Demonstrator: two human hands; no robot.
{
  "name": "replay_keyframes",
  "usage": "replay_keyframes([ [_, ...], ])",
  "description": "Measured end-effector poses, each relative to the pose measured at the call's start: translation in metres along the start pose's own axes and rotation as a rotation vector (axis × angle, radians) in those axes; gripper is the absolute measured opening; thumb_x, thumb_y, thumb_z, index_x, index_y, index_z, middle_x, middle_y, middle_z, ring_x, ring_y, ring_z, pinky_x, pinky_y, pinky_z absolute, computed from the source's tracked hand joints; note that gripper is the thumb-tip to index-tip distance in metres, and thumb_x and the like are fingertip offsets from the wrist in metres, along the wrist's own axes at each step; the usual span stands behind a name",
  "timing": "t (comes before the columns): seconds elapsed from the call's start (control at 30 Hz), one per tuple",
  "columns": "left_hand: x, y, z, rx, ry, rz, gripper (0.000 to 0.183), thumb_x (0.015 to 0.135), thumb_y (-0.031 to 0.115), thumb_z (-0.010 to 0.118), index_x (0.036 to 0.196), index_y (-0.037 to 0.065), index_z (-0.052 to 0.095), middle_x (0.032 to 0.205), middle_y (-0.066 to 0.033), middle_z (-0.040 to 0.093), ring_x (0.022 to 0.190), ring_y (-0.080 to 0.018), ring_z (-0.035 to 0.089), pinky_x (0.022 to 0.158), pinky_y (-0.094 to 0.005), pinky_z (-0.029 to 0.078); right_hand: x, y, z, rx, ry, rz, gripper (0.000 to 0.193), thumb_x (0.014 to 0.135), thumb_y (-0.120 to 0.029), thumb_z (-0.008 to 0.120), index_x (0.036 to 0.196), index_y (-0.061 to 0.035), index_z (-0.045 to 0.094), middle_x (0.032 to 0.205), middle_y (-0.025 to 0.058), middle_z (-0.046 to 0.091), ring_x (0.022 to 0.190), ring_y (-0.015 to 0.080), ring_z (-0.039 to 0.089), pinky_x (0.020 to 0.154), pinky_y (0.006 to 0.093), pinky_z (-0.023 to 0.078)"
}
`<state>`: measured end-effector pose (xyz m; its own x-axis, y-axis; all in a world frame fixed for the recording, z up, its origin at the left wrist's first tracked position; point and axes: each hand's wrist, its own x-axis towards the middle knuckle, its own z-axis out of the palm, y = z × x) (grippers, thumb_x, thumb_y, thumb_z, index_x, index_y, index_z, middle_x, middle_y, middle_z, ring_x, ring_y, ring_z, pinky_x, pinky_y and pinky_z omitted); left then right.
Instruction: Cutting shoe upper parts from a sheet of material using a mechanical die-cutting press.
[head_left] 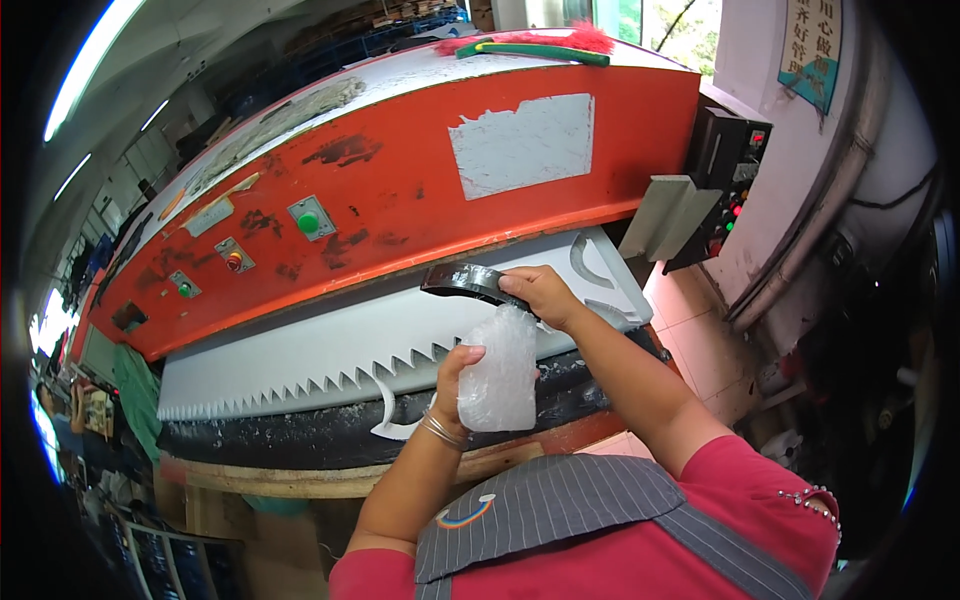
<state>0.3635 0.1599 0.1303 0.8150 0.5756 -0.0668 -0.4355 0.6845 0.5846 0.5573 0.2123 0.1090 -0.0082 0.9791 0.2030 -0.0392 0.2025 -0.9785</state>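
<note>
My left hand [453, 385] is closed around a whitish, translucent slab [503, 375] that looks like a stack of clear sheets or plastic wrap. Its thumb presses on the near face, and the fingers are mostly hidden behind. Above it, my right hand [542, 296] grips the right end of a black, glossy, curved band [462, 281], open underneath like an arch. The band's right end meets the top of the slab. Below both hands lies a white foam-like sheet [330, 350], with a row of pointed notches cut along its near edge. A curved white offcut [388, 405] hangs at that edge.
A large red machine [400, 175] spans the far side, with a green button [308, 222] and a red knob [235, 262]. A black control box [725, 180] stands at right. A green-handled brush [535, 50] rests on top. A wooden rail [330, 482] runs along the near edge.
</note>
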Motion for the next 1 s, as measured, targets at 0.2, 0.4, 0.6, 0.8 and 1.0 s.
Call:
replay_keyframes([
  [0.2, -0.005, -0.009, -0.01, -0.063, 0.03, 0.128, 0.076, 0.072, 0.041, 0.056, 0.133, 0.0, 0.038, 0.111, -0.0219, 0.057, 0.095, -0.0396, 0.061, 0.081, -0.0473, 0.052, -0.001, 0.01, 0.018, 0.016, 0.125, 0.038, 0.031, 0.09, -0.026, 0.061, 0.095, 0.0041, 0.067, 0.081, 0.0023, 0.065, 0.07, 0.0077, 0.056, 0.063, 0.0228, 0.046],
  [0.4, -0.035, 0.013, -0.015, -0.101, -0.047, 0.29, 0.083, 0.071, 0.045, 0.056, 0.137, 0.001, 0.033, 0.118, -0.0252, 0.053, 0.102, -0.044, 0.058, 0.085, -0.0512, 0.051, -0.015, 0.007, -0.016, 0.258, 0.092, 0.235, 0.026, 0.089, -0.02, 0.061, 0.095, 0.0045, 0.065, 0.08, 0.0041, 0.064, 0.066, 0.0082, 0.057, 0.058, 0.0226, 0.047],
  [0.6, -0.054, 0.04, -0.036, -0.149, 0.004, 0.291, 0.082, 0.072, 0.045, 0.055, 0.137, 0.001, 0.033, 0.118, -0.0256, 0.053, 0.101, -0.0443, 0.058, 0.082, -0.0549, 0.052, -0.027, 0.024, -0.013, 0.366, 0.105, 0.151, 0.024, 0.09, -0.018, 0.06, 0.096, 0.0052, 0.064, 0.08, 0.0051, 0.065, 0.064, 0.0079, 0.058, 0.057, 0.0224, 0.049],
  [0.8, -0.04, 0.019, -0.042, -0.21, -0.038, 0.222, 0.081, 0.074, 0.046, 0.052, 0.138, 0.001, 0.032, 0.12, -0.0257, 0.052, 0.099, -0.0461, 0.059, 0.081, -0.0571, 0.051, -0.027, 0.027, 0.006, 0.139, 0.093, 0.039, 0.031, 0.084, -0.014, 0.068, 0.107, 0.0051, 0.063, 0.091, 0.0065, 0.065, 0.082, 0.0114, 0.06, 0.074, 0.0239, 0.048],
  [1.0, -0.046, 0.021, -0.045, -0.258, 0.023, 0.245, 0.084, 0.073, 0.049, 0.052, 0.139, 0.002, 0.031, 0.12, -0.0258, 0.052, 0.098, -0.0465, 0.059, 0.08, -0.0574, 0.051, -0.041, 0.002, -0.006, -0.401, -0.113, -0.168, 0.038, 0.075, -0.022, 0.076, 0.104, -0.0013, 0.066, 0.088, 0.0066, 0.062, 0.081, 0.0146, 0.058, 0.072, 0.0262, 0.046],
])
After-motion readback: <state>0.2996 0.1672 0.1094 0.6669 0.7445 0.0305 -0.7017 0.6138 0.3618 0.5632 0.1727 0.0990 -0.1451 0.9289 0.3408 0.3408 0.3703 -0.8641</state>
